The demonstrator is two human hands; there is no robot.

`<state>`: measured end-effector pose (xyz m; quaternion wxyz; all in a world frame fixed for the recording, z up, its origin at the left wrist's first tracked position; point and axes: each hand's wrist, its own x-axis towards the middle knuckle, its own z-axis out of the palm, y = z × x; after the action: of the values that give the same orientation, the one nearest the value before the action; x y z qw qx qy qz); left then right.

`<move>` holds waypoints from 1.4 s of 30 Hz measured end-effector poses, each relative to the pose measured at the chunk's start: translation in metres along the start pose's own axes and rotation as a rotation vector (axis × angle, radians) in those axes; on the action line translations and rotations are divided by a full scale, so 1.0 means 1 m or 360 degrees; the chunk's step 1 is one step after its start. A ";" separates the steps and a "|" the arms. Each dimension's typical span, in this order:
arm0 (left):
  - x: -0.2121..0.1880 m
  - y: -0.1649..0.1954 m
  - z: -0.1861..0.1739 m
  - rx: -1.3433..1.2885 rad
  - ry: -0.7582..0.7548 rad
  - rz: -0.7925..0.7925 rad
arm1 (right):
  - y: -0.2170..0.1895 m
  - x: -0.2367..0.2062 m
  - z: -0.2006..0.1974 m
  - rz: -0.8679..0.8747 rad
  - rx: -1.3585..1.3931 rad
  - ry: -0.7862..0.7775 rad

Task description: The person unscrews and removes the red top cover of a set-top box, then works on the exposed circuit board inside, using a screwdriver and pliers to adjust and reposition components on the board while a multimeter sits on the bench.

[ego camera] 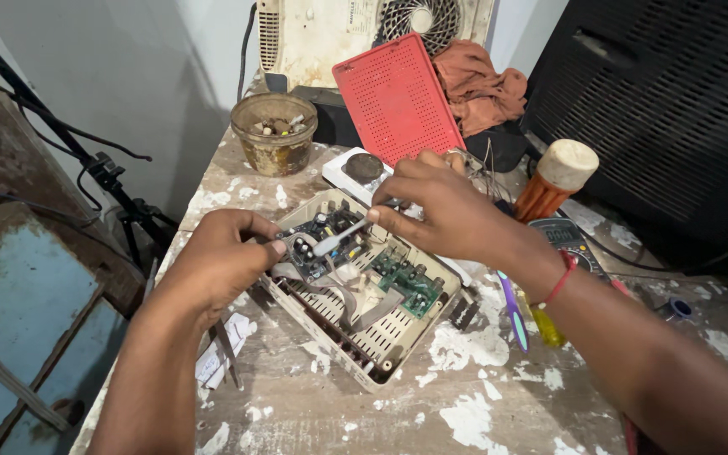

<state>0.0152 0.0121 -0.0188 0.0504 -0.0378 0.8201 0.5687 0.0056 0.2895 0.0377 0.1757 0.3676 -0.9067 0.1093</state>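
Cream plastic casing [364,333], lid off, lying tilted at centre of paint-flecked workbench [482,404], seen from the head camera. Inside, at 11 o'clock of the casing, dark circuit board [318,240] crowded with capacitors; at 3 o'clock, smaller green board [406,282]; grey ribbon cable [355,295] between them. Left hand [216,261] at 9 o'clock, fingers pinched narrow on the dark board's edge. Right hand [444,211] at 1 o'clock, closed on a slim grey tool [339,238], tip down among the components. Beyond, at 12 o'clock: red perforated panel [398,97] leaning upright, orange cloth [478,84] beside it, grimy bowl [274,135] at 11 o'clock. Screwdrivers [516,312] near the right wrist at 4 o'clock.
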 end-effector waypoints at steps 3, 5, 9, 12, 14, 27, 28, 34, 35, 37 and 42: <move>0.001 0.000 -0.001 0.0081 -0.0018 0.0047 | -0.001 -0.002 0.001 -0.0038 0.0066 0.0052; 0.001 -0.001 -0.001 0.0047 -0.0013 0.0028 | -0.002 -0.001 0.001 -0.0042 0.0144 0.0058; 0.001 0.000 0.000 0.0065 -0.0008 -0.0009 | -0.005 0.001 -0.001 -0.0062 0.0211 0.0009; 0.001 0.000 0.000 0.0149 0.0014 -0.0015 | -0.008 0.004 -0.001 -0.0098 0.0123 0.0003; 0.002 0.000 0.001 0.0099 -0.0009 0.0006 | -0.005 0.009 -0.003 -0.0105 0.0002 -0.0021; 0.003 -0.001 0.001 0.0092 -0.0011 -0.0023 | -0.013 -0.013 0.000 -0.0080 0.0055 -0.0014; 0.003 -0.001 0.001 0.0102 -0.0026 -0.0009 | -0.014 -0.015 0.000 -0.0116 0.0058 0.0013; 0.001 -0.001 0.000 0.0102 -0.0011 0.0006 | -0.010 -0.020 -0.001 -0.0111 -0.0093 0.0094; 0.001 0.000 0.000 0.0086 -0.0020 -0.0008 | -0.011 -0.020 0.000 -0.0121 -0.0091 0.0099; 0.001 0.000 0.001 0.0085 -0.0019 -0.0025 | -0.013 -0.021 0.002 -0.0088 -0.0024 0.0053; 0.001 0.001 0.001 0.0087 -0.0015 -0.0009 | -0.013 -0.022 0.000 -0.0102 0.0030 0.0038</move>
<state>0.0145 0.0132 -0.0178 0.0567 -0.0361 0.8350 0.5462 0.0289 0.2938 0.0296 0.1866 0.3969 -0.8911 0.1164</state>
